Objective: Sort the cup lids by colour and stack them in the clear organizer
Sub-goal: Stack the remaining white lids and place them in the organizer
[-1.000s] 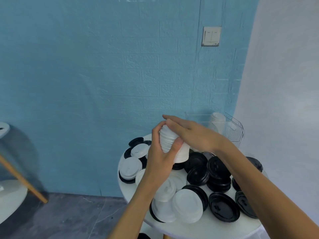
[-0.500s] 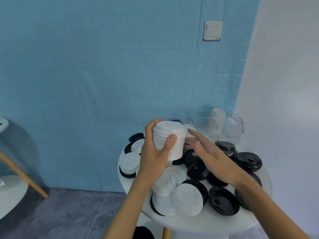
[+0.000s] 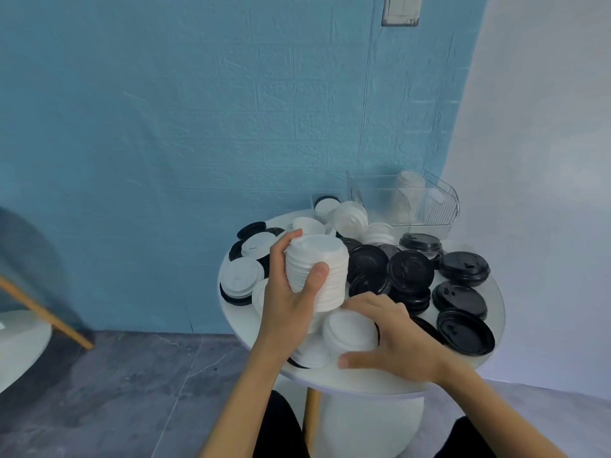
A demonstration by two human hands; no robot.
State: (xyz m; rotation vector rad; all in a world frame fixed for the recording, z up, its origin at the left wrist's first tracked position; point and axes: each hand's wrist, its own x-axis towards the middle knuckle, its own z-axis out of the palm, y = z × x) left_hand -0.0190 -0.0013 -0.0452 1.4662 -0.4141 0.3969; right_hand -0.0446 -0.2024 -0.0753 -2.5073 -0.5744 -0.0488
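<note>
Black lids (image 3: 410, 272) crowd white stack (image 3: 319, 269).

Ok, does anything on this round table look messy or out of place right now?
Yes. Loose black plastic lids and white plastic lids lie jumbled together across the round white table, some tilted. The clear plastic organizer holds only one white stack.

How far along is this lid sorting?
Early on. Done: one white stack already stands in the clear organizer. In hand: the left hand holds a stack of white lids, while the right hand closes over another white lid on the table. Left: many loose black lids and more white ones are unsorted.
</note>
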